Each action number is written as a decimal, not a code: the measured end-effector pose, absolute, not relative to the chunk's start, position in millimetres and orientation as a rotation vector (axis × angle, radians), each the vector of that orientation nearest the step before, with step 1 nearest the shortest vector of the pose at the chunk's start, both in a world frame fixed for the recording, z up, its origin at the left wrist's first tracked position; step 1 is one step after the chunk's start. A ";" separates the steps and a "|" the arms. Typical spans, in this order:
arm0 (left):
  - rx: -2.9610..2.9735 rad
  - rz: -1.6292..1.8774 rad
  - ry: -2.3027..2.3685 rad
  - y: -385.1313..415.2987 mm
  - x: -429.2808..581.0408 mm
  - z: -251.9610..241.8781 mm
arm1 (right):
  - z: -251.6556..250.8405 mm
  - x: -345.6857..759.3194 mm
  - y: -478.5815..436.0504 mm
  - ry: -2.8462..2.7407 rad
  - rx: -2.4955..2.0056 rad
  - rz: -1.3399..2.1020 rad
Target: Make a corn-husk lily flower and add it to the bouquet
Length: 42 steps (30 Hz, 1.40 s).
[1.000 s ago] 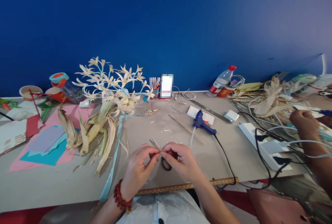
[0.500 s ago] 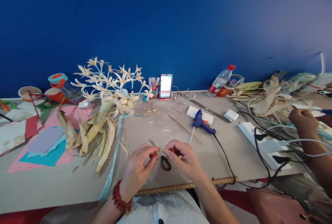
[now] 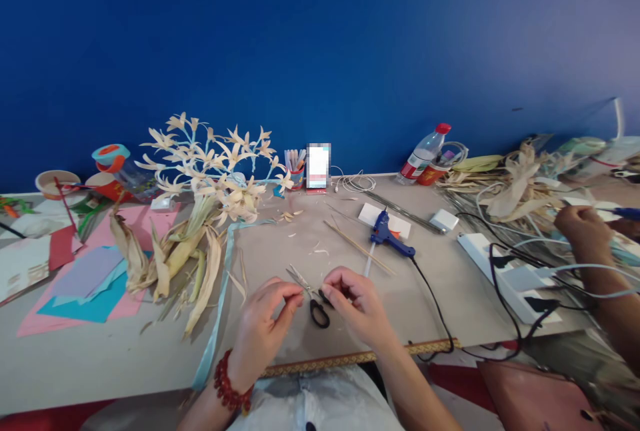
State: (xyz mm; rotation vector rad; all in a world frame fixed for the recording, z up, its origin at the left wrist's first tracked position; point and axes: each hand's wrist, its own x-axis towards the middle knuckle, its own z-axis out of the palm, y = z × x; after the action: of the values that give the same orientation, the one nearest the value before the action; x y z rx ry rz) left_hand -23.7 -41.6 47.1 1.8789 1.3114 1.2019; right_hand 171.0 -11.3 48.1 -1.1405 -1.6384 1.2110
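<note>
My left hand (image 3: pixel 274 314), with a red bead bracelet (image 3: pixel 231 383) at the wrist, hovers over the table with thumb and fingertips pinched together. Whatever sits in that pinch is too small to make out. My right hand (image 3: pixel 356 303) is closed in a similar pinch just to the right, and its content is hidden too. Between and beneath the hands lie black-handled scissors (image 3: pixel 319 313), blades pointing away and slightly apart. Small pale husk scraps (image 3: pixel 320 251) are scattered beyond them.
Left of my hands lie corn husks (image 3: pixel 183 264), a light blue ribbon (image 3: pixel 226 271) and coloured paper (image 3: pixel 90 284). Husk flowers (image 3: pixel 220 164) stand behind. On the right are a blue glue gun (image 3: pixel 389 234) with its cord, a power strip (image 3: pixel 505 278) and another person's hand (image 3: pixel 585 231).
My hands have drawn slightly apart, the left shifting a little left and the right a little right. More of the scissors shows between them.
</note>
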 end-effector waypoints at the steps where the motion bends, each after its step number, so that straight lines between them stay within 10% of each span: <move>1: 1.879 1.201 1.315 -41.7 -24.0 47.3 | 47.7 170.8 -11.2 -1.635 -1.141 1.214; 21: 1.952 1.170 1.273 -37.7 -21.3 43.6 | 46.3 162.7 -5.3 -1.585 -1.092 1.224; 34: 1.970 1.338 1.020 -35.9 -31.5 36.1 | 44.9 163.3 -8.7 -1.180 -0.922 1.876; 42: 1.503 1.359 1.160 -39.0 -19.6 31.9 | 49.9 147.3 -20.2 -2.015 -0.960 0.917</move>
State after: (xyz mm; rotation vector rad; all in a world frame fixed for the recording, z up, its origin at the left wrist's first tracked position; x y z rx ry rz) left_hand -19.6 -39.0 31.9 1.5031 1.1597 1.3595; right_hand 147.3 -20.2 49.9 -0.9599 -2.0153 0.9167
